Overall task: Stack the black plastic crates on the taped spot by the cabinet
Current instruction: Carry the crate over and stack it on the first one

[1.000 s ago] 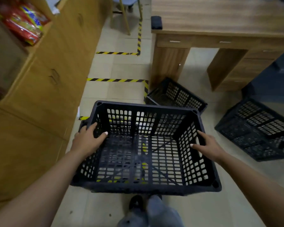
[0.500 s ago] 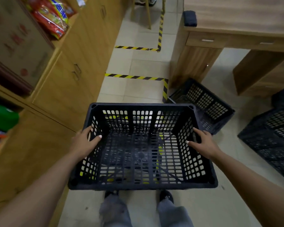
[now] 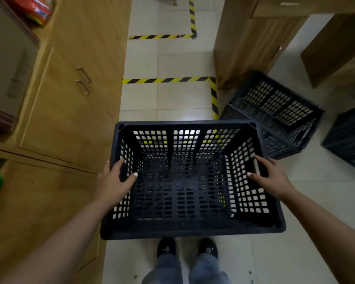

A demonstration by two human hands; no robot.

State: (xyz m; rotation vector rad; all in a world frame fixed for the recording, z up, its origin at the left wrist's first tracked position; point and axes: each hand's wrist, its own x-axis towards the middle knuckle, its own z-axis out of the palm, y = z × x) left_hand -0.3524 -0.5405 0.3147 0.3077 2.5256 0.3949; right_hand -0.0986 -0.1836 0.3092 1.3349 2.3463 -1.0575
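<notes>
Black crate [image 3: 184, 181] held open side up, just right of the wooden cabinet [image 3: 70, 103], above the person's shoes. Left hand [image 3: 113, 181] grips the crate's left wall, thumb inside; right hand [image 3: 273, 179] grips the right wall at its handle slot. Taped spot [image 3: 168, 80] on the floor beyond the crate. Second crate [image 3: 275, 111] tilted, right of the tape.

Held crate [image 3: 184, 181] now sits lower and nearer the striped floor tape [image 3: 168, 80], just short of its corner. View tips down; both shoes [image 3: 186, 247] show below the crate's near rim.
</notes>
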